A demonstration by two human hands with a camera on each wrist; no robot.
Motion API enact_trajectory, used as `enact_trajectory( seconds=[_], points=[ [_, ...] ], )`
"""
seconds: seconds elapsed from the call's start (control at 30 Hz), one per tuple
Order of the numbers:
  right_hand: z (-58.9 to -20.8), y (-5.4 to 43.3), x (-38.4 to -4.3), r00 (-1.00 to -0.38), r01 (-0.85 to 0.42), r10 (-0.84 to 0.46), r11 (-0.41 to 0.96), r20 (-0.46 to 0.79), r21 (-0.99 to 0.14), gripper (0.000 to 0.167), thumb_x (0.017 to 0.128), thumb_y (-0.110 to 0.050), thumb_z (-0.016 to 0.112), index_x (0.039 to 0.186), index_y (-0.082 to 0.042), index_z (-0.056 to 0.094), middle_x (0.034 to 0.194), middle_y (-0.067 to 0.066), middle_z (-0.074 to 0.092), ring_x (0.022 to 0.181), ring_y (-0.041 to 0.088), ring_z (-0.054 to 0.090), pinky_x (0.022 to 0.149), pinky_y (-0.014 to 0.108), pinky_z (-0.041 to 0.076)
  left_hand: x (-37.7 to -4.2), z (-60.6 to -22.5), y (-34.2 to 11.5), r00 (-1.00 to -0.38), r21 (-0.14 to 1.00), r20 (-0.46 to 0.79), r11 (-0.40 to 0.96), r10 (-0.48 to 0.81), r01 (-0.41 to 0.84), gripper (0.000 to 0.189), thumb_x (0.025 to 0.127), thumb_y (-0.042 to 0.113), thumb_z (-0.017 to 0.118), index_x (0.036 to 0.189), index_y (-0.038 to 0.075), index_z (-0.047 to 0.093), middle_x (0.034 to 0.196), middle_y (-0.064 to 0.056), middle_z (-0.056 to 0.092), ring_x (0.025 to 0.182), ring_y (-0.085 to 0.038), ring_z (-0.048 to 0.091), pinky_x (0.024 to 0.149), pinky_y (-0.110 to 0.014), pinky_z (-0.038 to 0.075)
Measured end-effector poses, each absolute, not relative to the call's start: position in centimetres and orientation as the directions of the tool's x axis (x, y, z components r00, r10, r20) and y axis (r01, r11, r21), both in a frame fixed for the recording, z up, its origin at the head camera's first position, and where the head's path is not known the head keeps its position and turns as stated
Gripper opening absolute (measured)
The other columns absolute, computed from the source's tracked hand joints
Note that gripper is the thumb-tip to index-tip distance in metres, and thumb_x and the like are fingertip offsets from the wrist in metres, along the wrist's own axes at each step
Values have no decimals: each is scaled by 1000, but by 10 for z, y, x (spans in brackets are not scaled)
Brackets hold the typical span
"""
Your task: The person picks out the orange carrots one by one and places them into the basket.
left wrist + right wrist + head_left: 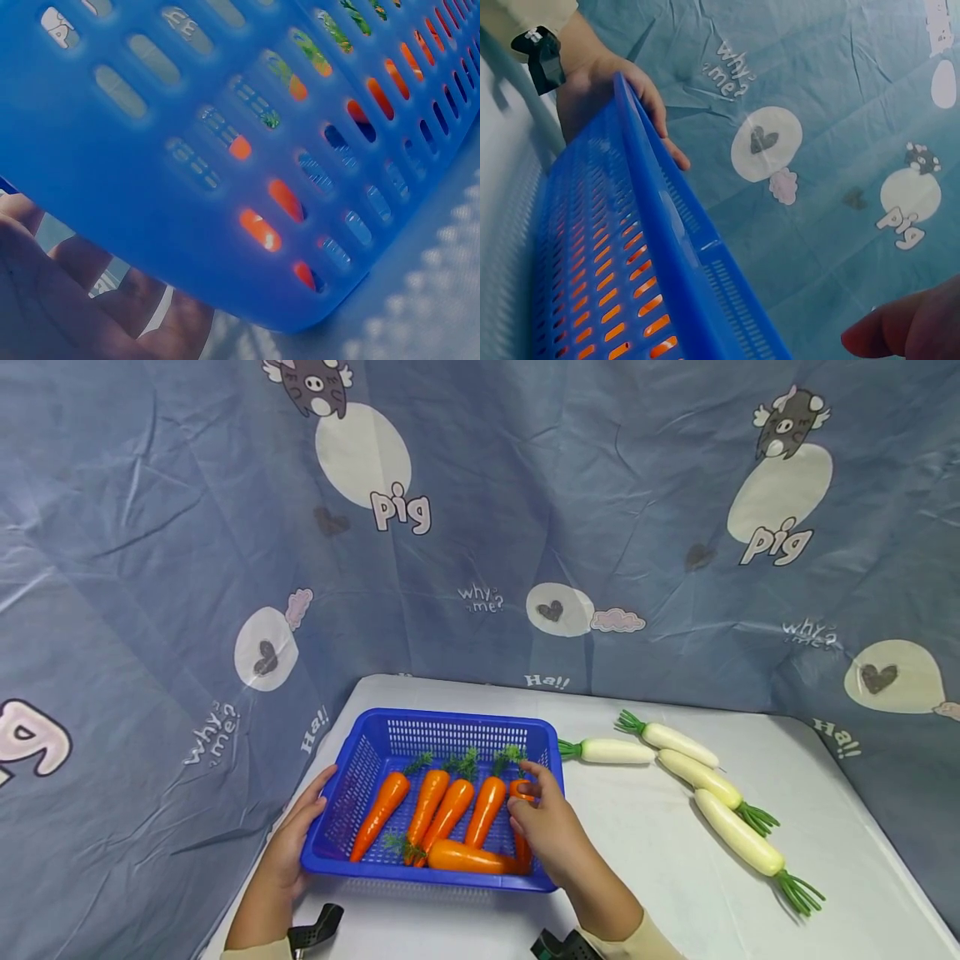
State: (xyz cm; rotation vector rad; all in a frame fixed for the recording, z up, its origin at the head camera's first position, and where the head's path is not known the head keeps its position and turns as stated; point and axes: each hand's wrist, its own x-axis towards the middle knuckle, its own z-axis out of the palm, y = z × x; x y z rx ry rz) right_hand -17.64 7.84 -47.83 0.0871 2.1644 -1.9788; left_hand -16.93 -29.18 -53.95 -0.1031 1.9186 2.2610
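A blue plastic basket (442, 717) with slotted walls holds several orange carrots (450, 814) with green leafy tops. My left hand (288, 843) grips the basket's left rim; in the left wrist view its fingers (184, 319) show below the rim's edge. Over the right side, my right hand (555, 827) reaches in, index finger and thumb curled about the thick end of a carrot (519, 788) along the right wall. That carrot is partly hidden by the hand. One carrot (468, 858) lies crosswise along the front. The right thumb (885, 330) also shows in the right wrist view.
Several white radishes with green stems lie on the white table (637, 843) right of the basket. One radish (615, 752) lies close by its right rim; another radish (738, 831) is farther right. A blue printed cloth (465, 635) hangs behind and at the left.
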Motion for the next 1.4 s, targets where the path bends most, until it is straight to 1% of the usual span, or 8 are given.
enact_trajectory(
  seconds=[0.47,0.6,0.8,0.93,1.03,1.17,1.27,1.4],
  points=[
    [-476,80,-173,-973,209,-103,-8,-207,-978,56,103,-7,57,156,-11,40,143,27,47,130,39,57,106,49,52,-171,-539,-292,-983,974,-167,-139,83,-177,56,114,38,31,168,32,19,172,-1,16,129,-7,53,99,-33,54],
    [-477,80,-173,-977,196,-98,-49,-191,-979,54,103,-5,56,155,-9,41,140,27,48,126,37,60,106,44,53,-171,-540,-292,-983,973,-164,-148,87,-175,56,114,40,32,168,32,19,170,1,19,128,-8,54,98,-33,55],
    [-479,85,-171,-982,165,-116,-170,-147,-971,50,103,-4,57,151,-8,43,136,25,52,116,26,66,101,34,56,-171,-541,-293,-983,972,-165,-157,85,-177,57,114,40,32,168,32,19,170,2,20,129,-6,55,99,-32,55],
    [-479,91,-169,-987,135,-117,-217,-111,-967,48,103,-3,58,149,-9,45,135,25,55,115,28,68,97,34,58,-172,-541,-292,-983,972,-167,-155,82,-178,57,114,40,33,168,33,20,171,1,19,129,-6,55,99,-32,55],
    [-479,99,-167,-991,107,-99,-233,-86,-966,46,103,-1,56,147,-9,45,136,27,55,118,33,67,96,36,58,-172,-542,-292,-983,974,-157,-151,96,-170,57,114,39,32,169,31,18,169,4,21,129,-5,54,99,-31,54],
    [-480,110,-165,-995,90,-55,-258,-78,-962,44,104,1,50,148,-2,43,132,28,54,117,36,66,95,35,59,-170,-543,-294,-983,975,-142,-154,116,-159,58,114,37,31,169,29,15,163,11,25,128,-5,54,99,-31,53],
    [-481,119,-165,-996,88,-17,-280,-87,-956,44,104,1,47,148,1,41,129,28,54,113,33,68,94,34,59,-169,-543,-296,-984,975,-135,-163,119,-154,57,114,38,32,169,30,17,160,13,29,127,-5,56,98,-32,55],
    [-482,129,-165,-995,85,23,-300,-96,-950,39,105,-2,48,145,-1,44,126,25,55,109,31,70,93,34,60,-171,-544,-297,-983,975,-119,-171,138,-142,57,114,38,31,169,31,16,162,12,28,128,-5,56,98,-33,56]
  ],
)
